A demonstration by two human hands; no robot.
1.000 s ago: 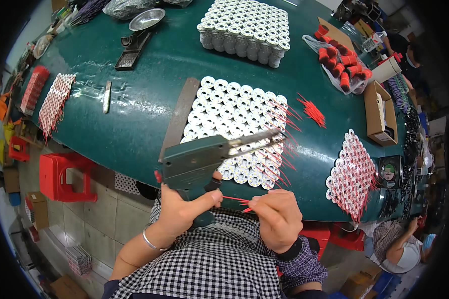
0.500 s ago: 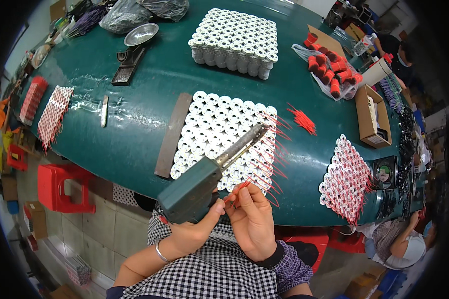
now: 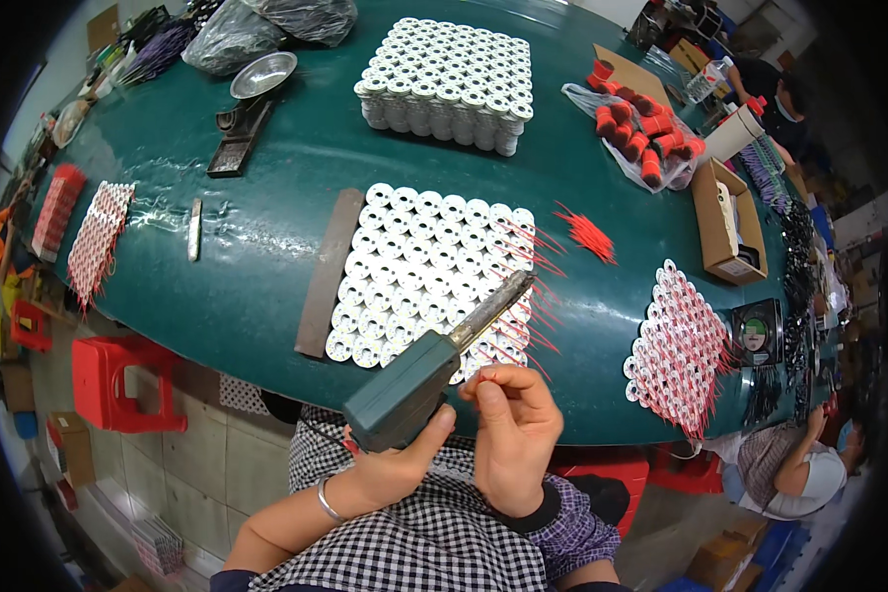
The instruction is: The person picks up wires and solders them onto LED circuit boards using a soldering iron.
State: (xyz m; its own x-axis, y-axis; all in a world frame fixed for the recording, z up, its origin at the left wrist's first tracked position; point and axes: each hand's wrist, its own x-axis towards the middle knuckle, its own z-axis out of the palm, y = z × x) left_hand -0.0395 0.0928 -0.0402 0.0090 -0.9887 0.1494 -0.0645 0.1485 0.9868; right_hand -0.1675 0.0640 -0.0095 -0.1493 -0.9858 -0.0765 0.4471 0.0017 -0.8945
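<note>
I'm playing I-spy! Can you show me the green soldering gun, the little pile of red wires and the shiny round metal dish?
Green soldering gun [image 3: 402,389]: head view, on its green body.
Pile of red wires [image 3: 590,237]: head view, middle of the bunch.
Round metal dish [image 3: 264,74]: head view, inside its bowl.

- Looks like a small hand-assembly workshop.
- Has a broad green worktable [image 3: 237,296] spread beyond the right hand's fingers [image 3: 526,377].
- Sets a gun-shaped tool [image 3: 400,390] just left of those fingers.
- Lays out round white discs [image 3: 414,276] in close rows just ahead of the fingers, with a thick block of similar ones [image 3: 444,79] farther off.
- Heaps thin red wires [image 3: 590,237] ahead and right of the fingers, near a plastic bag [image 3: 580,96] of red rolls [image 3: 636,146].
- Stands an open cardboard box [image 3: 715,232] farther right.
- Shows a red plastic stool [image 3: 99,385] on tiled floor [image 3: 202,464], well left of the fingers.
- Includes a co-worker [image 3: 799,479] far to the fingers' right.
</note>
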